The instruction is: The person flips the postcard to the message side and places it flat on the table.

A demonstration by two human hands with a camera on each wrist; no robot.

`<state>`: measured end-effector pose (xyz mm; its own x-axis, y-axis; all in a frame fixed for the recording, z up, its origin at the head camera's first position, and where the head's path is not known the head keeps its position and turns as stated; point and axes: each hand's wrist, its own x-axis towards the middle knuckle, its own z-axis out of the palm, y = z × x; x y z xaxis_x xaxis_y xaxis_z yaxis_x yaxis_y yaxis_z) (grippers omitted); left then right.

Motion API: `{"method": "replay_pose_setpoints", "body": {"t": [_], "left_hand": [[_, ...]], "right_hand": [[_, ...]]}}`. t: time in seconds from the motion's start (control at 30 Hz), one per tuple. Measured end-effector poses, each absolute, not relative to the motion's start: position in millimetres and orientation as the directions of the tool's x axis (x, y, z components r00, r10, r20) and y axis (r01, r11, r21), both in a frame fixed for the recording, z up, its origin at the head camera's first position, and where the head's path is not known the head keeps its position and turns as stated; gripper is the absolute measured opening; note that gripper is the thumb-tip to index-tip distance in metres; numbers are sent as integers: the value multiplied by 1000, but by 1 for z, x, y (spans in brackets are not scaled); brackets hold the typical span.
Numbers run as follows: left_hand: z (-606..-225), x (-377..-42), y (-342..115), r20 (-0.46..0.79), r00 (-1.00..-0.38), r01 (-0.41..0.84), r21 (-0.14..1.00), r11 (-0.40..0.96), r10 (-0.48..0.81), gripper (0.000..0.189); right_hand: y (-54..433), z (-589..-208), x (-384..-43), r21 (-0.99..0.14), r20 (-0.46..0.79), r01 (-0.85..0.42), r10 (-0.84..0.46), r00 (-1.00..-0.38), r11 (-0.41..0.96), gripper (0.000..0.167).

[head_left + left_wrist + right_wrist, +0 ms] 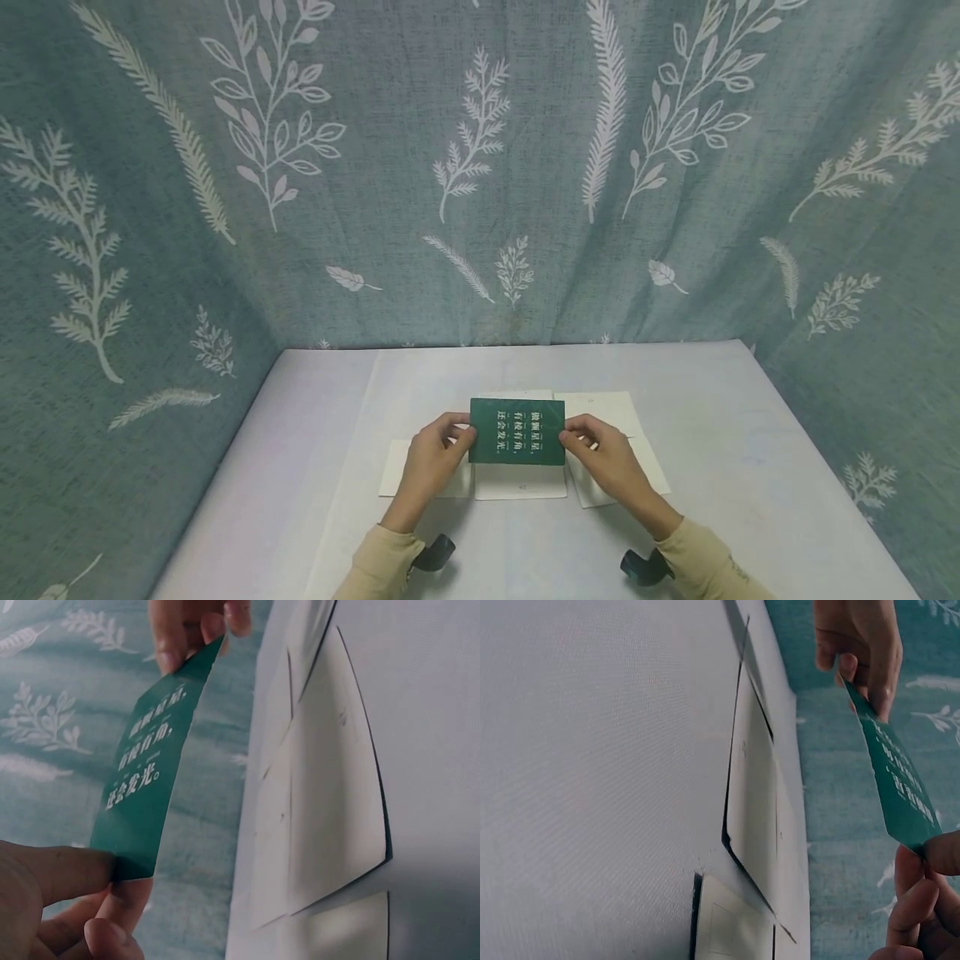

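Note:
Between both hands a green card (517, 432) with white printed Chinese characters is held up above the table. My left hand (437, 458) pinches its left edge between thumb and fingers. At the opposite edge, my right hand (606, 458) pinches it the same way. The left wrist view shows the printed face of the card (154, 761), with the thumb on that face. Below it lie several cream cards, one (521, 483) directly under the green card and partly hidden by it. Another cream card (397, 471) lies near the left hand, partly covered by it.
More cream cards (609, 408) lie at the right of the group, some overlapping. They rest on a white table (315, 433). A green curtain (390, 183) with white leaf patterns rises behind the table and along its sides.

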<state>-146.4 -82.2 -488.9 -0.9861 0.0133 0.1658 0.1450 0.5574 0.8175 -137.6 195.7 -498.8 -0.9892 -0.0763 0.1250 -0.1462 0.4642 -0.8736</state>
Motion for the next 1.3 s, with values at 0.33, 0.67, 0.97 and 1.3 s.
{"method": "replay_pose_setpoints", "body": {"t": [0.33, 0.67, 0.97, 1.3], "left_hand": [[-487, -145, -85, 143, -988, 148, 829, 539, 51, 28], [-487, -145, -88, 123, -990, 140, 840, 525, 67, 24], [-490, -145, -88, 103, -991, 132, 852, 507, 86, 21], [-492, -144, -89, 13, -989, 75, 901, 428, 146, 22]], "right_hand": [[198, -497, -136, -867, 146, -174, -95, -985, 466, 24], [200, -495, -135, -857, 140, -176, -110, -984, 485, 24], [202, -496, -135, -875, 127, -175, -136, -983, 452, 21], [206, -496, -133, -901, 137, -187, -152, -979, 391, 20]]}}
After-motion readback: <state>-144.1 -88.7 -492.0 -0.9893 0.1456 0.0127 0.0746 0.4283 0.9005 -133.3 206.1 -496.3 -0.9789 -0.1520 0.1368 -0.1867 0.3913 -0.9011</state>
